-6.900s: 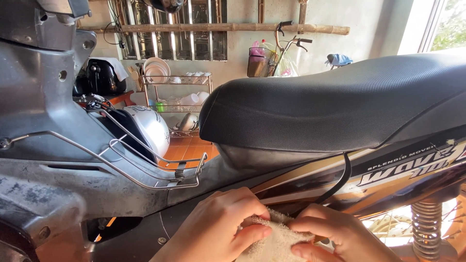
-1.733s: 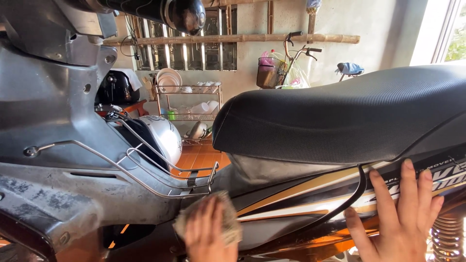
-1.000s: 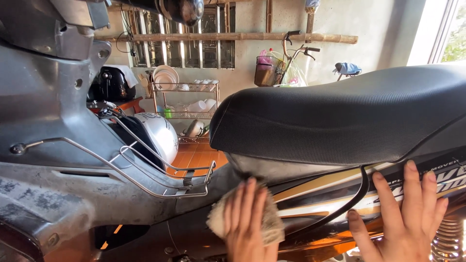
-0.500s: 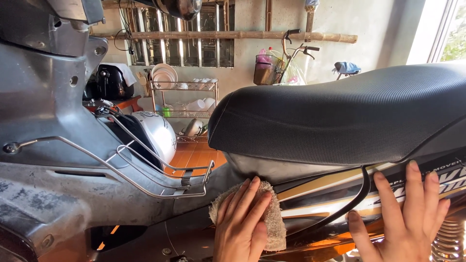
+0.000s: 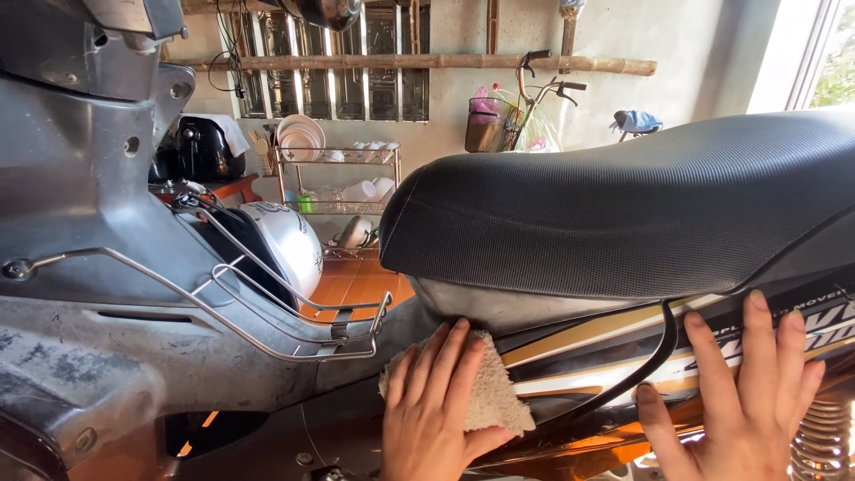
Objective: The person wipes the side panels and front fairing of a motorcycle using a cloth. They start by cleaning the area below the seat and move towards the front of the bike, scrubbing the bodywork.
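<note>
A motorbike fills the view, with its black seat (image 5: 623,205) at the right and grey leg shield (image 5: 80,178) at the left. My left hand (image 5: 436,410) lies flat on a beige cloth (image 5: 494,396), pressing it against the bike's body just below the front of the seat. My right hand (image 5: 744,401) rests flat with fingers spread on the striped side panel (image 5: 606,347), holding nothing. A black cable (image 5: 663,343) curves down between my two hands.
A metal wire rack (image 5: 267,303) is fixed in front of the seat. Behind the bike stand a silver helmet (image 5: 289,245), a dish rack with plates and cups (image 5: 338,169), a bicycle with a basket (image 5: 525,107) and an orange tiled floor (image 5: 356,285).
My left hand has slid the cloth up the bike's body from low by the rack to just under the seat's front. My right hand has stayed spread on the side panel.
</note>
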